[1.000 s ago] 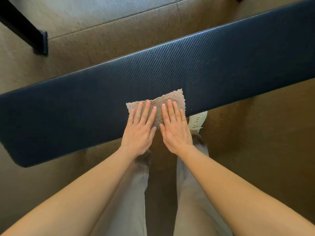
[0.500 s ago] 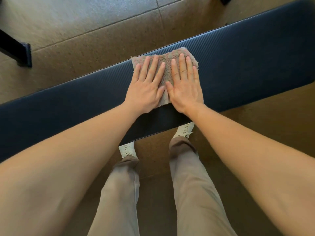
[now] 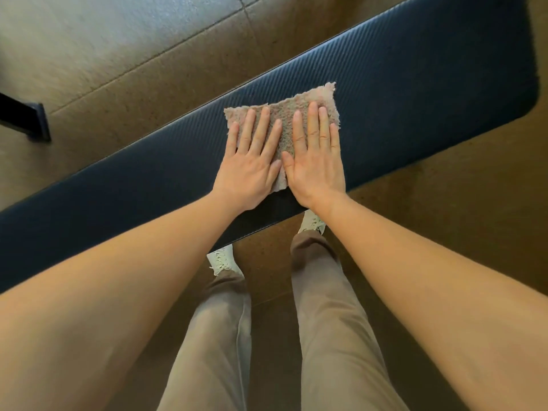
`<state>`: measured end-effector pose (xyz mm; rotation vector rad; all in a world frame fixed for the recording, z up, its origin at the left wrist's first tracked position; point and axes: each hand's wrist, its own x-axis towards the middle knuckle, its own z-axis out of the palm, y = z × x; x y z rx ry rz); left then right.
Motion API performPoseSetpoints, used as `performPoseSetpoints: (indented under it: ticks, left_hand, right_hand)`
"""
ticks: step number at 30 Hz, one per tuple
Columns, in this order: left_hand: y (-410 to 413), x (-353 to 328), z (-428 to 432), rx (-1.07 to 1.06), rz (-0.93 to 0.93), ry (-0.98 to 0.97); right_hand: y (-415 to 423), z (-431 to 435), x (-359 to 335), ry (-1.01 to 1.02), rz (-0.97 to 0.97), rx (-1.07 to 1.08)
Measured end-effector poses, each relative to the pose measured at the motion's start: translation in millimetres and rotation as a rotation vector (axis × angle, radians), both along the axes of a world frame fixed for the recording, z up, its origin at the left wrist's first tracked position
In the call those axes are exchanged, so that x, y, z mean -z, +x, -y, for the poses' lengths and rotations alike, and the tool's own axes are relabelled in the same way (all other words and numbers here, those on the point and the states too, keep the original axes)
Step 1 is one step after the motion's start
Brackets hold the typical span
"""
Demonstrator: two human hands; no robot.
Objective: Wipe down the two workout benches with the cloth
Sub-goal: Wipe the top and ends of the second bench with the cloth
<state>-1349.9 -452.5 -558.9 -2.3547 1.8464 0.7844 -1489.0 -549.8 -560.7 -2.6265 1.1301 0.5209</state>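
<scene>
At the far left edge a dark metal foot [image 3: 28,121] of some other frame rests on the tiled floor [image 3: 124,46]. The dark blue padded bench [image 3: 415,84], its tabletop ribbed with a fine diagonal weave, runs from the lower left up to its rounded end at the upper right.

The left hand [image 3: 252,164] lies palm down on the tabletop, its fingers [image 3: 261,126] stretched flat and slightly spread, curled around nothing. They press the left half of the cloth [image 3: 286,121] onto the padding; the cloth's frayed left corner shows just beyond the fingertips.

The cloth, beige and nubbly, sits on the middle of the tabletop, nearer the far edge than the near one, with a narrow strip visible in the gap between the two hands and its near edge ending beside the thumbs.

The right hand [image 3: 315,166] lies just beside the left, thumbs nearly touching, its fingers [image 3: 313,126] also flat and extended, pinning the right half. The cloth's raised right corner pokes out past these fingertips.

Below the bench's near edge, two pale shoes [image 3: 221,259] and beige trousers [image 3: 323,307] stand on the floor.
</scene>
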Motion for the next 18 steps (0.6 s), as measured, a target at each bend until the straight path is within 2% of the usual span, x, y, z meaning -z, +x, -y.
performPoseSetpoints:
  ticks: [9,14,18]
  left_hand:
    - [-69.1,-1.3,-65.6,0.13,0.004,0.074]
    - [-81.3,-6.1,-60.4,0.111,-0.027,0.114]
    - [-68.9,-5.7,-25.7,0.198,-0.01,0.073]
  right_hand:
    - [-74.6,-74.1,-8.3,0.102,-0.057,0.076]
    - [-81.6,-80.7,-8.5,0.135,0.002,0.151]
    - [-78.4,-49.6,-3.3,0.11,0.016,0.194]
